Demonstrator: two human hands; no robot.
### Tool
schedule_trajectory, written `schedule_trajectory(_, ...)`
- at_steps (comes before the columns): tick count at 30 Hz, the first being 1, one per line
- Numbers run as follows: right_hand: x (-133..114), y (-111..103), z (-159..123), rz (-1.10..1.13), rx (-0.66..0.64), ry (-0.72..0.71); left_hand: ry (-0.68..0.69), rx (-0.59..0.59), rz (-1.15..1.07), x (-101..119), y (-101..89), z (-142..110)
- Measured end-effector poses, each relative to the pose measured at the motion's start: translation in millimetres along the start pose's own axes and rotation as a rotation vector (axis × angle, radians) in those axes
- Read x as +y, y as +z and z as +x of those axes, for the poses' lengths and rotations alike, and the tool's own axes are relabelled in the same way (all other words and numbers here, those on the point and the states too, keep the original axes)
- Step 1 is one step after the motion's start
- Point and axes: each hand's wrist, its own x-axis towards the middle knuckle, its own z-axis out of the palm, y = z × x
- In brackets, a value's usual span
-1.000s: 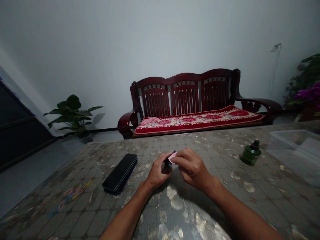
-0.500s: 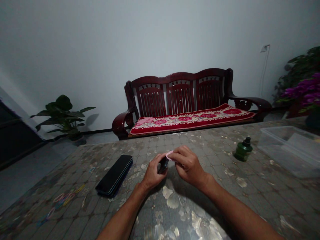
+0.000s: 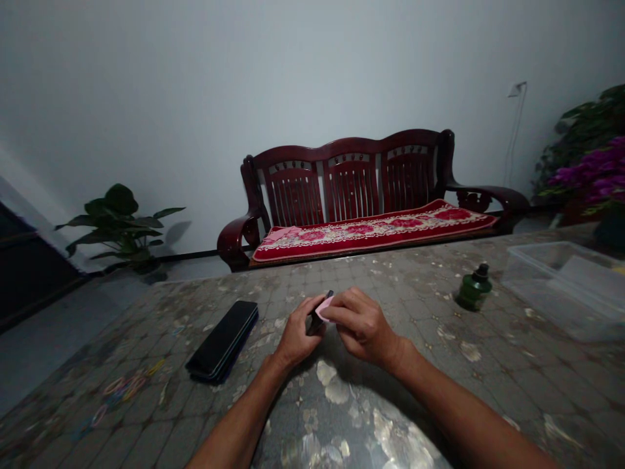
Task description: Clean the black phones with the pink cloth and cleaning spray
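Both hands meet over the middle of the patterned table [image 3: 439, 391]. My left hand [image 3: 295, 335] is closed round a small dark object [image 3: 317, 316] whose upper end sticks out above the fingers. My right hand [image 3: 359, 326] pinches a small pink piece [image 3: 323, 309] against that dark object. What the two items are I cannot make out. The fingertips of both hands touch each other.
A stack of dark phones [image 3: 223, 340] lies left of my hands. Coloured rubber bands [image 3: 124, 387] are scattered at the near left. A small green bottle [image 3: 472, 290] and a clear plastic box [image 3: 566, 286] stand at the right. Behind the table are a wooden bench [image 3: 361, 195] and potted plants.
The view shifted slightly. My hands stay together in the same spot; the dark object now tilts more upright, and the pink piece sits lower against it.
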Motion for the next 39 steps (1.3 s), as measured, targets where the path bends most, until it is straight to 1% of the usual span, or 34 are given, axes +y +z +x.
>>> schedule_trajectory(3,5.9,-1.6,-0.2,-0.033,0.057,0.108,-0.044,0.002,-0.038,4.4,-1.1,1.3)
schedule_trajectory(5,11.2,-3.5,0.0,-0.039,0.098,0.181,-0.133,-0.005,-0.131,9.4,-1.1,1.9)
schedule_trajectory(8,16.8,-5.9,0.9,-0.025,0.152,0.259,-0.367,-0.016,-0.415,18.2,0.4,2.0)
schedule_trajectory(11,18.7,-6.4,1.9,-0.015,0.172,0.305,-0.625,0.027,-0.784,25.7,2.3,1.7)
schedule_trajectory(12,18.9,-6.4,2.1,-0.013,0.172,0.312,-0.69,0.049,-0.884,27.2,2.7,1.8)
schedule_trajectory(14,18.7,-6.8,2.6,-0.013,0.166,0.315,-0.783,0.084,-1.015,28.6,3.2,2.5)
schedule_trajectory(17,17.0,-8.3,3.6,-0.016,0.153,0.302,-0.874,0.128,-1.091,26.6,3.7,3.8)
schedule_trajectory(21,12.6,-8.6,4.6,0.01,0.131,0.248,-0.95,0.18,-1.128,21.8,6.1,4.4)
schedule_trajectory(25,10.9,-3.1,1.2,0.043,0.06,0.217,-1.043,0.217,-1.177,20.4,9.6,3.9)
schedule_trajectory(27,11.9,0.5,-2.0,0.046,0.013,0.212,-1.088,0.213,-1.191,20.5,11.0,4.0)
schedule_trajectory(30,13.2,3.5,-6.1,0.037,-0.11,0.217,-1.107,0.196,-1.19,18.6,13.0,4.5)
schedule_trajectory(32,13.3,2.9,-7.0,0.036,-0.263,0.25,-1.086,0.215,-1.145,14.7,14.9,4.3)
schedule_trajectory(34,13.5,1.2,-6.5,0.046,-0.417,0.325,-1.022,0.25,-1.046,8.9,17.2,3.5)
schedule_trajectory(35,14.0,0.4,-6.0,0.046,-0.467,0.372,-0.974,0.263,-0.987,5.8,18.3,2.9)
schedule_trajectory(37,16.5,-0.4,-5.3,0.027,-0.499,0.463,-0.862,0.271,-0.874,0.1,20.5,1.8)
schedule_trajectory(39,20.8,0.5,-5.9,0.008,-0.491,0.529,-0.776,0.262,-0.778,-4.0,22.6,1.3)
